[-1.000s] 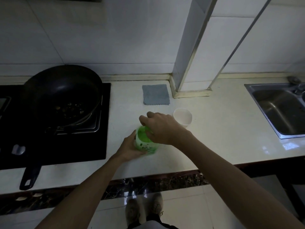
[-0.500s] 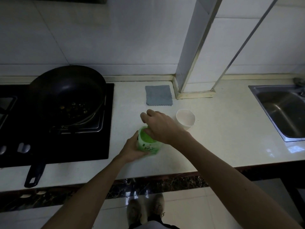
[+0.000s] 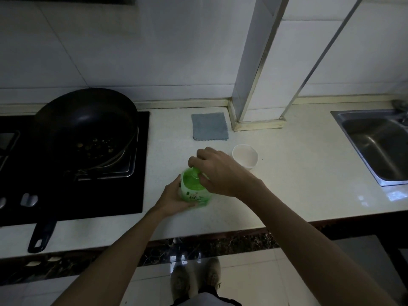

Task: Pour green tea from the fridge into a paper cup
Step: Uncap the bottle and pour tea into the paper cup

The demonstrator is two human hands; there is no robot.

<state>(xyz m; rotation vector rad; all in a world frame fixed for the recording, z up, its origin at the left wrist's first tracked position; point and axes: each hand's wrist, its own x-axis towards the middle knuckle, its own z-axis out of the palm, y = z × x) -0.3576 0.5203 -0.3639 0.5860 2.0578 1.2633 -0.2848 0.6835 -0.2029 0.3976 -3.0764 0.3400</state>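
Observation:
A green tea bottle (image 3: 191, 188) with a green label stands upright on the white counter (image 3: 287, 184), seen from above. My left hand (image 3: 171, 198) wraps around its body from the left. My right hand (image 3: 217, 171) is closed over the bottle's top, fingers pinched on the green cap (image 3: 195, 171). An empty white paper cup (image 3: 245, 156) stands upright just to the right of the bottle, apart from both hands.
A folded grey cloth (image 3: 209, 126) lies behind the cup by the wall pillar. A black wok (image 3: 86, 127) sits on the dark stove (image 3: 72, 173) at left, its handle reaching the counter's front edge. A steel sink (image 3: 377, 146) is at far right.
Both hands stay on the bottle. My right hand's fingers have shifted slightly around the cap. The view has drifted a little; the cup and the bottle stand where they were.

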